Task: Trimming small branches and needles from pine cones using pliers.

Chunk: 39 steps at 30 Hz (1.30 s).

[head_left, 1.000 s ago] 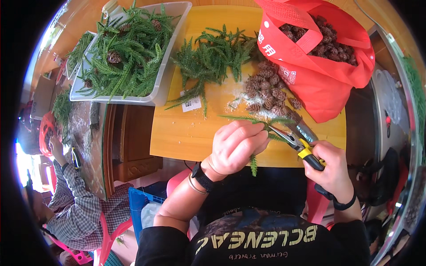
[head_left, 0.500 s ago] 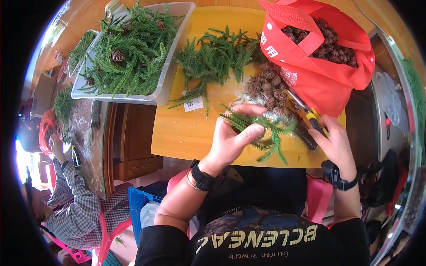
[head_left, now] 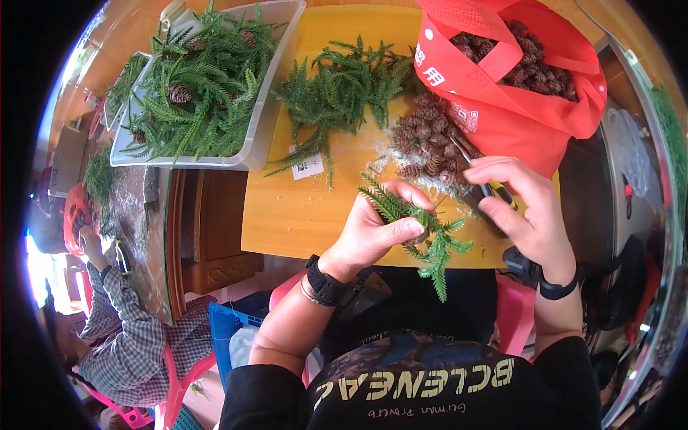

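My left hand (head_left: 380, 233) is closed around a green artificial pine sprig (head_left: 438, 252) above the table's front edge. A thin stem pokes up past the fingertips; part of the sprig is hidden by the thumb and fingers. To the right, my right hand (head_left: 527, 208) has its thumb and fingers apart, with nothing seen between them. Just behind it are pliers (head_left: 471, 154) with yellow-and-black handles, partly covered by the hand. Brown pine cones (head_left: 428, 140) lie heaped beyond both hands, beside the pliers.
A clear plastic bin (head_left: 266, 107) of green sprigs stands at the left. More loose sprigs (head_left: 344, 86) lie on the yellow table (head_left: 287, 222), near a white label (head_left: 308, 166). A red bag (head_left: 512, 136) of pine cones stands at right. Another person (head_left: 136, 337) sits far left.
My right hand has come off the pliers' handle and moved up and left, its fingers spreading. The sprig in my left hand has tilted, its lower tip hanging further down.
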Motion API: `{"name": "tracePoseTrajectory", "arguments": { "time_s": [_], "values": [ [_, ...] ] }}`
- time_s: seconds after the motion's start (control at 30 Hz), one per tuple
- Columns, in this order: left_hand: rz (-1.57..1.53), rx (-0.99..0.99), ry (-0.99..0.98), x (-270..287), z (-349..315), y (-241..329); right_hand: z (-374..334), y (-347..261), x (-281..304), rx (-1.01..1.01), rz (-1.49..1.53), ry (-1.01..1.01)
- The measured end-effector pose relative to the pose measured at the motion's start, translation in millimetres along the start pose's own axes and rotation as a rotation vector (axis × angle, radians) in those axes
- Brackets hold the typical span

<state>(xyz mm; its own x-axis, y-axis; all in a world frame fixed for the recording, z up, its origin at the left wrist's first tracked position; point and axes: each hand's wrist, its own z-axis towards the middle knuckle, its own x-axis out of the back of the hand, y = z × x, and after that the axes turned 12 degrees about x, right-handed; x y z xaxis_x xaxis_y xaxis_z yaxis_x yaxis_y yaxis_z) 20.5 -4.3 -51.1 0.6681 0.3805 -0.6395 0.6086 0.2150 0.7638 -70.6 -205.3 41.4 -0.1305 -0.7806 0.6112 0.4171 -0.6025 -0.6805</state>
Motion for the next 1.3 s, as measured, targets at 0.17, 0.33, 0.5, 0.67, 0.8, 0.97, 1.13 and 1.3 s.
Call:
{"name": "tracePoseTrajectory", "arguments": {
  "time_s": [0.17, 0.33, 0.5, 0.67, 0.8, 0.97, 1.13, 1.3],
  "values": [
    [-0.006, 0.019, -0.017, -2.0, 1.3, -1.5, 21.9, -5.3, -11.0, 0.155, 0.097, -0.126],
    [-0.017, 0.003, -0.068, -5.1, 0.0, 1.5, 22.5, -2.7, -14.4, 0.135, 0.084, -0.180],
    [-0.002, 0.007, -0.068, -6.3, 0.6, 2.6, 20.7, -6.8, -13.4, 0.134, -0.045, -0.201],
    [0.141, -0.086, 0.003, -9.8, 2.9, 2.0, 19.3, -17.2, -16.5, 0.033, -0.068, -0.165],
    [0.611, -0.392, 0.079, -8.3, 7.1, 1.4, 15.5, -13.2, -18.0, -0.136, 0.014, -0.156],
    [-0.016, 0.043, -0.035, -9.5, 2.7, 2.1, 20.3, -21.3, -12.6, 0.039, 0.001, -0.116],
    [-0.112, 0.076, -0.111, -8.3, 1.5, -0.7, 22.1, -18.4, -10.1, 0.363, -0.308, -0.154],
    [-0.070, 0.090, -0.113, -6.0, 1.2, 0.3, 24.2, -19.5, -6.8, 0.412, -0.409, -0.171]
  ]
}}
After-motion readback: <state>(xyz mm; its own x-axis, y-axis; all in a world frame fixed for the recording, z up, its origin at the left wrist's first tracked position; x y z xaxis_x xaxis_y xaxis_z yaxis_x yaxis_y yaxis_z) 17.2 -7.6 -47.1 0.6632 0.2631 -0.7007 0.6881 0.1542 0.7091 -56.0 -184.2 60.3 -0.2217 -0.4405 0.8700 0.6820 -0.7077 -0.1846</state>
